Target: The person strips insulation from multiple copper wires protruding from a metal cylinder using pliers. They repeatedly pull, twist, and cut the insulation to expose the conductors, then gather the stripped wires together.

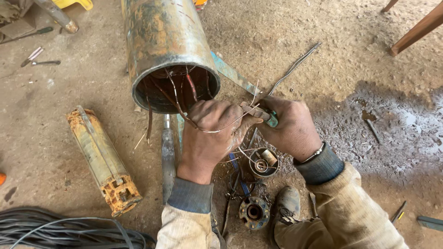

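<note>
Your left hand [207, 133] is fisted around thin winding wires [177, 99] trailing from the open motor casing [168, 50] just beyond it, while your right hand [288, 127], touching it, clamps green-handled pliers [272, 120]. A rusty cylinder [104, 161] lies left; a small tin [263, 162] and flange [254, 213] sit nearer you.

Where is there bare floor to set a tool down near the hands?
Bare dirt lies between the drum and the rusty cylinder, and right of the drum up to the wet patch. Crowded below the hands, around the flange and shoe.

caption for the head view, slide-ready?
Two grimy hands, left and right, pull thin wires from the open end of a rusty motor casing on a dirt floor.
</note>
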Available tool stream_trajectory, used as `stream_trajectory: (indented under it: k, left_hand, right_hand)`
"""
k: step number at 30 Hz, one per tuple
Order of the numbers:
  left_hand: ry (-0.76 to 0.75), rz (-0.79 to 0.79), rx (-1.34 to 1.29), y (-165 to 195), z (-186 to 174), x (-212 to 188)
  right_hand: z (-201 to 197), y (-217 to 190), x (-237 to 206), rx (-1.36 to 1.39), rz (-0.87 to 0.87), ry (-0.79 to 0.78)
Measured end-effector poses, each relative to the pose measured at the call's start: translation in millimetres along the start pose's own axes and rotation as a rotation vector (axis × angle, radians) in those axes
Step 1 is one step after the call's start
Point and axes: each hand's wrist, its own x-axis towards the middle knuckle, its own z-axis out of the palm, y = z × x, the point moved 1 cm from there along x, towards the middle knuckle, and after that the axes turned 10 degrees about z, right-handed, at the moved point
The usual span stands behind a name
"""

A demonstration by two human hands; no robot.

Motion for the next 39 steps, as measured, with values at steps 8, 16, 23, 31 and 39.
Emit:
stream_trajectory:
  k: [8,16,23,31,39]
  left_hand:
    - [0.016,0.004,-0.038,-1.0,1.9,11.7]
    - [0.001,0.022,0.051,-14.0,22.4,1.5]
    - [0.028,-0.040,0.020,-15.1,28.1,10.8]
    - [-0.070,-0.208,0.034,14.8,2.7,56.8]
    - [-0.187,-0.140,0.092,11.4,1.3,66.1]
  right_hand:
    - [-4.1,5.3,4.2,0.002,0.016,-0.019]
    - [-11.1,5.7,4.9,-0.011,0.048,-0.047]
    - [-18.3,0.1,-5.8,0.027,0.420,-0.116]
    - [-20.5,-3.4,-18.5,0.394,0.663,0.018]
    - [-2.8,-9.5,-39.2,0.897,0.763,0.086]
